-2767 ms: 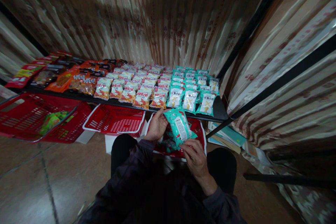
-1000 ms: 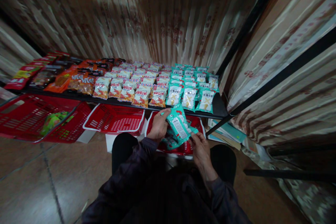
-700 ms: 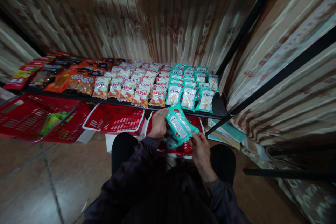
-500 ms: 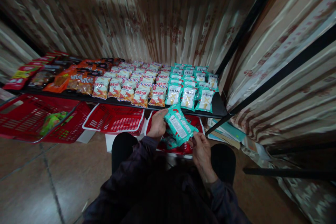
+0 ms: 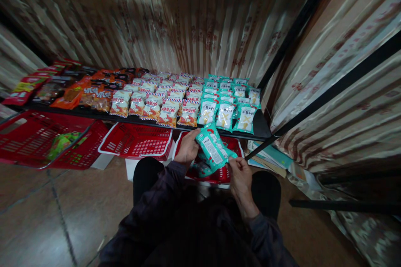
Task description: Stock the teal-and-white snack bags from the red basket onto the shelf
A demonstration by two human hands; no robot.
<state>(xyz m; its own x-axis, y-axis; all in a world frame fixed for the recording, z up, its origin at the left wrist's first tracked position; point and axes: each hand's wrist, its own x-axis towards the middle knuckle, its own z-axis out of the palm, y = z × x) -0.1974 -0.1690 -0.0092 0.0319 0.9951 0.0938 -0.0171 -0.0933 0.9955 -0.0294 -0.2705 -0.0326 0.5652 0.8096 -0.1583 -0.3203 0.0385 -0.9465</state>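
Note:
Between my two hands is a teal snack bag (image 5: 212, 147), its printed back label facing up. My left hand (image 5: 188, 147) is closed on its left end, and my right hand (image 5: 240, 174) pinches its lower right corner. Below it stands a red basket (image 5: 237, 147) with more teal bags lying inside, partly hidden by the held one. Just beyond, rows of teal snack bags (image 5: 226, 115) stand on the right part of a low black shelf (image 5: 261, 127). To their left are rows of white and red snack bags (image 5: 169, 112).
Orange snack bags (image 5: 97, 94) and red bags (image 5: 23, 91) fill the shelf's left part. A second red basket (image 5: 134, 144) and a larger one (image 5: 19, 144) with a green packet (image 5: 64, 144) sit at left. Black bars (image 5: 313, 104) slant on the right, before patterned curtains (image 5: 194, 21).
Both hands keep hold of the teal bag, which has shifted and tilted very slightly. The shelf and baskets look the same.

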